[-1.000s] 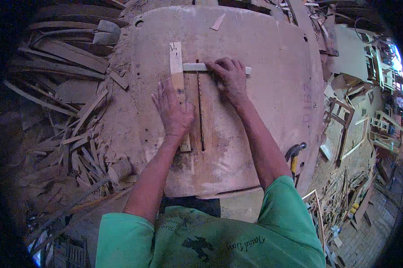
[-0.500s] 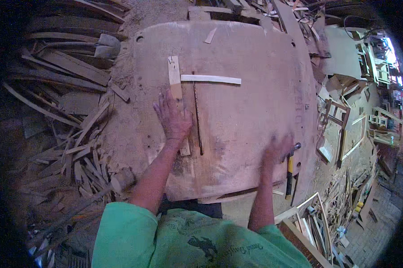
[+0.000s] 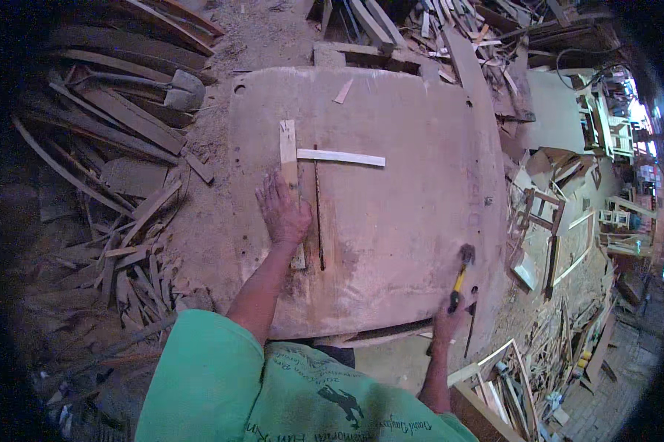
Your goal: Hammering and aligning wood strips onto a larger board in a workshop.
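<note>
A pale upright batten [image 3: 287, 142] lies on the scuffed wooden board [image 3: 405, 221]. My left hand [image 3: 282, 211] rests across its lower half, fingers spread out toward the board's left side. A short white strip [image 3: 341, 157] lies crosswise, its left end meeting the batten. A thin dark rod or groove [image 3: 318, 221], too small to make out clearly, runs parallel to the batten, under the strip. At the right front, my right hand [image 3: 447, 318] grips the handle of a hammer with a yellow-and-black handle [image 3: 461, 278], head pointing away from me; that head is blurred.
Scrap wood [image 3: 136, 272] is piled along the left, with a shovel [image 3: 184, 90] among it. More timber [image 3: 479, 44] lies beyond the board. On the right are wooden frames [image 3: 545, 214], a pale panel [image 3: 549, 110] and scrap offcuts [image 3: 575, 331]. A small chip [image 3: 342, 90] sits on the board.
My right hand left the white strip, swung down to the right and took hold of the hammer. My left hand stayed on the batten. The view shifted, so the board appears lower.
</note>
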Demonstrator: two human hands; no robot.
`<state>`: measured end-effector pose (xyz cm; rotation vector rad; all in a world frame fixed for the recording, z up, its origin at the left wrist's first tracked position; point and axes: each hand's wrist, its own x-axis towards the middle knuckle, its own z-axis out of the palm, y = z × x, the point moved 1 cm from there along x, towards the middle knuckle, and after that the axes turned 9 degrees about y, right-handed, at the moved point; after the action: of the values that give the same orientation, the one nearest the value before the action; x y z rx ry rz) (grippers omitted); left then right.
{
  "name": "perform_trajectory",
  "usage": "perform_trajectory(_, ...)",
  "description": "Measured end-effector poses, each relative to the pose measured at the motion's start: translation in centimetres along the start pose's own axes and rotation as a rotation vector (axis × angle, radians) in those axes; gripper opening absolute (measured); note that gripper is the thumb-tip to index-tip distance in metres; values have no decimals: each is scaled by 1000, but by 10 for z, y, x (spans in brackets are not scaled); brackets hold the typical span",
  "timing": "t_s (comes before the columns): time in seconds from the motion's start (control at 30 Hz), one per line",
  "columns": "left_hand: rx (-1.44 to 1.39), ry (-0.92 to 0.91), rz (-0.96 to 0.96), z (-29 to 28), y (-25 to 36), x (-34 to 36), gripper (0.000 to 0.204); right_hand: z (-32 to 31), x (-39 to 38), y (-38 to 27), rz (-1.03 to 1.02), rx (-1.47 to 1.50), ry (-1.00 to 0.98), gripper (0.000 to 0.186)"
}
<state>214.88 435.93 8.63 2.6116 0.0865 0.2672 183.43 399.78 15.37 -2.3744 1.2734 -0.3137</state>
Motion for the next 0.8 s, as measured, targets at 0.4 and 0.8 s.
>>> perform_trajectory(0.4, 63, 60, 0, -4, 7, 3, 87, 42, 42, -396, -329, 1247, -320, 63)
perform_trajectory(0.8, 11, 40, 0, -10, 7, 8, 85, 165, 65, -417, -851, 142, -647, 64)
